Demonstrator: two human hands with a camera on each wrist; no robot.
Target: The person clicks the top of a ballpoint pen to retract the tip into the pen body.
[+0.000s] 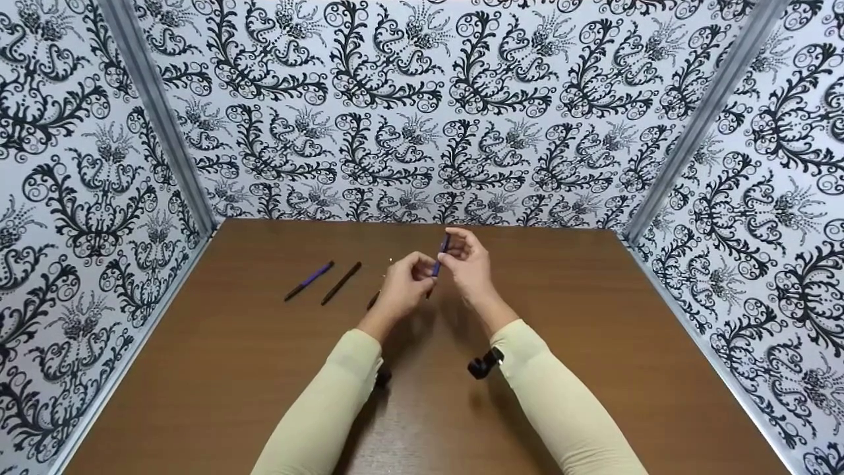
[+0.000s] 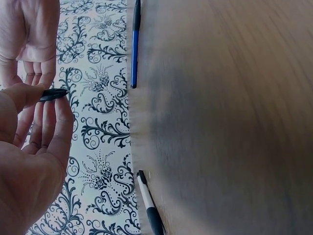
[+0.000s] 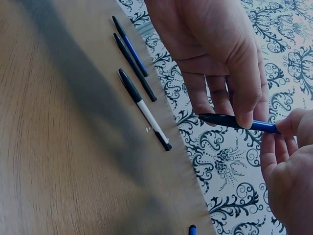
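A blue pen with a dark grip (image 3: pixel 227 121) is held up off the table between my two hands. My left hand (image 1: pixel 405 284) pinches it near its dark, pointed end (image 2: pixel 55 94), thumb on one side and fingers on the other. Further up, my right hand (image 1: pixel 469 267) holds the blue end between thumb and fingers. To the left on the table lie a blue pen (image 1: pixel 310 280), a black pen (image 1: pixel 341 284) and a white pen with black ends (image 3: pixel 146 112). In the head view my left hand covers most of the white pen.
Another blue pen (image 2: pixel 135 49) lies on the brown wooden table (image 1: pixel 264 369), beyond the white one in the left wrist view. Patterned black-and-white walls (image 1: pixel 409 132) enclose the table at the back and sides. A small black device (image 1: pixel 486 364) sits at the right sleeve.
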